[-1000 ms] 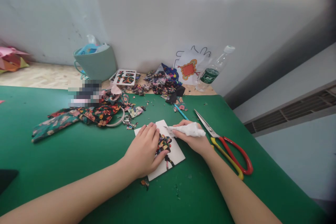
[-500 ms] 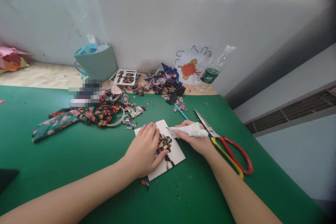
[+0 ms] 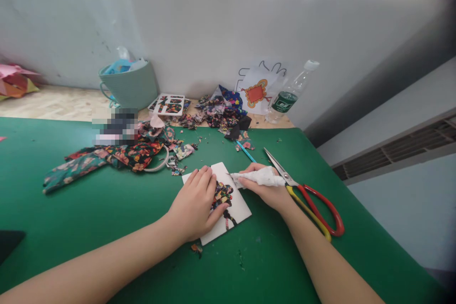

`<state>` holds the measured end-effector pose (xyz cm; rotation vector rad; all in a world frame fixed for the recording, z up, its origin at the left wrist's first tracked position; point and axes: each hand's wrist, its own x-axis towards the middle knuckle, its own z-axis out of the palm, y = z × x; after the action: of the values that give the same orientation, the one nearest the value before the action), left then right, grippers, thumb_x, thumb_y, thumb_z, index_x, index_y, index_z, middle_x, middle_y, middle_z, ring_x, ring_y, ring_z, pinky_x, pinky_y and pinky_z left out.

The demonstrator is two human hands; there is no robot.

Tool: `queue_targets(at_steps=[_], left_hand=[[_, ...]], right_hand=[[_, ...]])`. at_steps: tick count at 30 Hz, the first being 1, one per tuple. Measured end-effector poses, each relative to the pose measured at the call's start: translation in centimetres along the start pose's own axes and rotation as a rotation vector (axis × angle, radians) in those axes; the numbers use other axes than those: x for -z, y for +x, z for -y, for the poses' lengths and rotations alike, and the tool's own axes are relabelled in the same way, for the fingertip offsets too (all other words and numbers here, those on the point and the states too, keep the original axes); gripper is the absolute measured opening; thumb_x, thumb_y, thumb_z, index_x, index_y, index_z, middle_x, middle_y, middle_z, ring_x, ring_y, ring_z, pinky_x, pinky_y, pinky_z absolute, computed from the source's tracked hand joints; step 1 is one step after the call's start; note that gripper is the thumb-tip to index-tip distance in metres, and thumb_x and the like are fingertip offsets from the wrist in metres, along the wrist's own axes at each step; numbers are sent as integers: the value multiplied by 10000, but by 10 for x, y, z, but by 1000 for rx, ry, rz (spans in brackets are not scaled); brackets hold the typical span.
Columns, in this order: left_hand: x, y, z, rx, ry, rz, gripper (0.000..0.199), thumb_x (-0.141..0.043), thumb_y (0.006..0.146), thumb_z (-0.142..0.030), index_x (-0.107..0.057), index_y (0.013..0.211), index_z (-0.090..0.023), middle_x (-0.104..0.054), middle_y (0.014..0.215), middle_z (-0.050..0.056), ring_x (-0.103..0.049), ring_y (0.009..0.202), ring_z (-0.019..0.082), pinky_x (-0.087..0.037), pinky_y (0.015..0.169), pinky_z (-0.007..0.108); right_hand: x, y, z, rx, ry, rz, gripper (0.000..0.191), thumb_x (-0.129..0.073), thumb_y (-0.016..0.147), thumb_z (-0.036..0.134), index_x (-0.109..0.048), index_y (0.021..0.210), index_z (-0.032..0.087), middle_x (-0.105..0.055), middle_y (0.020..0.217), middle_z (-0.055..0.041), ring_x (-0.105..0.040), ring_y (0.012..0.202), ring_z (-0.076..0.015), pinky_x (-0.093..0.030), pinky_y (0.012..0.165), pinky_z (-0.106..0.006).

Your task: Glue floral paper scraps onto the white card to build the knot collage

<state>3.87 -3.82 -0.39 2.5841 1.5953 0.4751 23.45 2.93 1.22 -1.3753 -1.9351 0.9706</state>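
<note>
My left hand [image 3: 197,202] lies flat with its fingers stretched out on a white board [image 3: 242,209], pressing it to the table. Under and beside the thumb, a patterned fabric collage [image 3: 223,194] shows on the board; part of it is hidden by the hand. In my right hand [image 3: 269,192] is a slim tool wrapped in white material [image 3: 265,176], its thin dark tip pointing left over the board's upper right edge. Whether the tip touches the board I cannot tell. Right beside that hand lie large scissors [image 3: 308,199] with red and yellow handles.
A blue pencil-like stick [image 3: 246,152] lies beyond my right hand. Floral fabric [image 3: 135,152], a tape ring [image 3: 158,159] and scraps [image 3: 221,111] are spread behind the board. Along the wall stand a green basket [image 3: 130,85], patterned cards [image 3: 170,105] and a plastic bottle [image 3: 290,97].
My right hand and the white-wrapped tool have shifted very slightly to the right. My left hand and the board stay put.
</note>
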Motion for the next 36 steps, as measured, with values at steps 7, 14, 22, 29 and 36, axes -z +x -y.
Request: queue_targets(at_steps=[7, 14, 22, 29, 36], left_hand=[[-1, 0, 1, -5, 0, -16, 566, -373, 830, -475, -427, 1208, -57, -417, 1266, 202, -318, 1221, 326, -296, 990, 486], [0, 0, 0, -7, 2, -4, 581, -370, 832, -479, -434, 1202, -35, -416, 1262, 212, -321, 1218, 330, -287, 1001, 478], [0, 0, 0, -5, -6, -20, 564, -374, 833, -476, -436, 1201, -53, -415, 1268, 208, -318, 1221, 329, -301, 987, 494], [1, 0, 0, -2, 25, 2, 595, -354, 836, -488, -438, 1206, -30, -413, 1268, 210, -320, 1220, 332, -288, 1005, 473], [1, 1, 0, -5, 38, 32, 617, -333, 842, -493, -419, 1221, -13, -399, 1274, 218, -308, 1222, 336, -281, 1008, 476]], right_hand=[[3, 0, -1, 10, 25, 27, 161, -597, 685, 326, -571, 670, 168, -631, 685, -25, -549, 596, -141, -419, 517, -239], [5, 0, -4, 3, 22, 49, 160, -594, 692, 324, -548, 662, 174, -616, 671, -12, -542, 598, -136, -411, 530, -236], [8, 0, -3, -19, 29, 65, 155, -588, 690, 318, -540, 659, 174, -620, 664, -9, -543, 587, -134, -407, 522, -234], [9, 0, -2, -37, 17, 53, 152, -595, 685, 310, -535, 651, 175, -616, 654, -8, -545, 584, -135, -403, 523, -237], [9, 1, -10, -84, 125, 83, 159, -603, 685, 314, -521, 669, 179, -620, 694, -12, -565, 622, -148, -424, 565, -255]])
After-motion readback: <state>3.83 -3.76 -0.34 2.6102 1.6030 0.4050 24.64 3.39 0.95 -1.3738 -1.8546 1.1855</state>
